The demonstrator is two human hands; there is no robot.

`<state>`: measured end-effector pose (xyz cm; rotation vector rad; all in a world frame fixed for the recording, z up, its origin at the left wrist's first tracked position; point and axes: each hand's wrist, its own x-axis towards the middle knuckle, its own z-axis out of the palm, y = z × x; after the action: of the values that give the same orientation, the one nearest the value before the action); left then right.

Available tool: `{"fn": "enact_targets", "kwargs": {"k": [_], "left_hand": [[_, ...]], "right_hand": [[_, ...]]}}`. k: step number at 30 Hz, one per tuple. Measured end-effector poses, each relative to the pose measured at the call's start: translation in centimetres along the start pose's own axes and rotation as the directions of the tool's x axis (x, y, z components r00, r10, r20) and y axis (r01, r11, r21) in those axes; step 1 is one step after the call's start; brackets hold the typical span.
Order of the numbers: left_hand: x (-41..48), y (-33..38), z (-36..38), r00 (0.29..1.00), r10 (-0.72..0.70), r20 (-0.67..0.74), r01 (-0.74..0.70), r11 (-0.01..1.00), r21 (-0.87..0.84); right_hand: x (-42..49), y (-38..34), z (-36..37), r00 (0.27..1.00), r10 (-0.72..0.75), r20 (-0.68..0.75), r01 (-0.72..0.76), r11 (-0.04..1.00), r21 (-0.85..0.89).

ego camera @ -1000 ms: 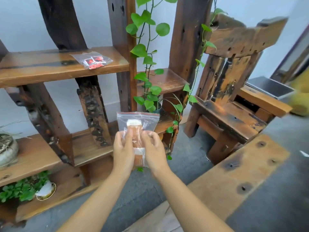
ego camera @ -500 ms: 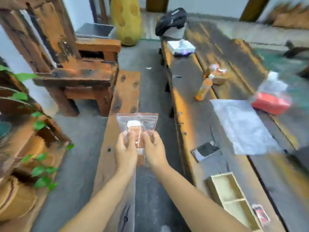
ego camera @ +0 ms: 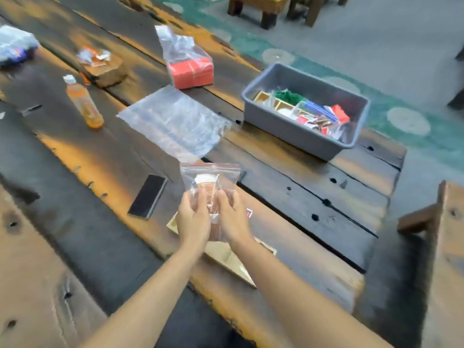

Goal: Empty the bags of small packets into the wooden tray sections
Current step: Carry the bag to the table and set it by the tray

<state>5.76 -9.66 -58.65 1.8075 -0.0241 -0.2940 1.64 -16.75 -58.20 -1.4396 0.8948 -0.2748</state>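
Note:
I hold a small clear zip bag of brown and white packets upright with both hands. My left hand grips its left side and my right hand grips its right side. The bag's red zip strip is at the top and looks closed. Directly beneath my hands and forearms lies the pale wooden tray on the dark wooden table; most of the tray is hidden. A red and white packet peeks out beside my right hand.
A grey plastic tub with mixed packets and a wooden tray stands at the right rear. A flat empty clear bag, a bag of red packets, an orange bottle, a wood block and a black phone lie on the table.
The view has swung from the wooden shelf and chair round to the table. The bag stays held in both hands and now hangs over the wooden tray.

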Motion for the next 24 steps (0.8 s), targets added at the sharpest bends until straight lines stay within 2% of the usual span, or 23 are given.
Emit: {"fn": "enact_targets", "kwargs": {"k": [7,13,17,24], "left_hand": [[-3.1,-3.0,12.8,0.97,-0.09,0.225,0.064,0.991,0.122],[-5.7,-8.7,21.2,0.872,-0.269,0.41,0.135,0.936,0.326],[-6.3,-10.9,24.2,0.823,-0.346,0.45,0.155,0.899,0.409],[-5.0,-11.9,26.2,0.812,-0.39,0.435,0.155,0.861,0.484]], "right_hand": [[3.6,6.2,-12.5,0.971,0.121,-0.208,-0.117,0.993,0.03],[3.9,13.2,-19.7,0.922,0.284,-0.263,-0.293,0.956,0.003],[4.8,16.0,-21.5,0.894,0.346,-0.286,-0.35,0.936,0.037],[7.2,18.1,-22.1,0.873,0.428,-0.234,-0.434,0.901,0.029]]}}
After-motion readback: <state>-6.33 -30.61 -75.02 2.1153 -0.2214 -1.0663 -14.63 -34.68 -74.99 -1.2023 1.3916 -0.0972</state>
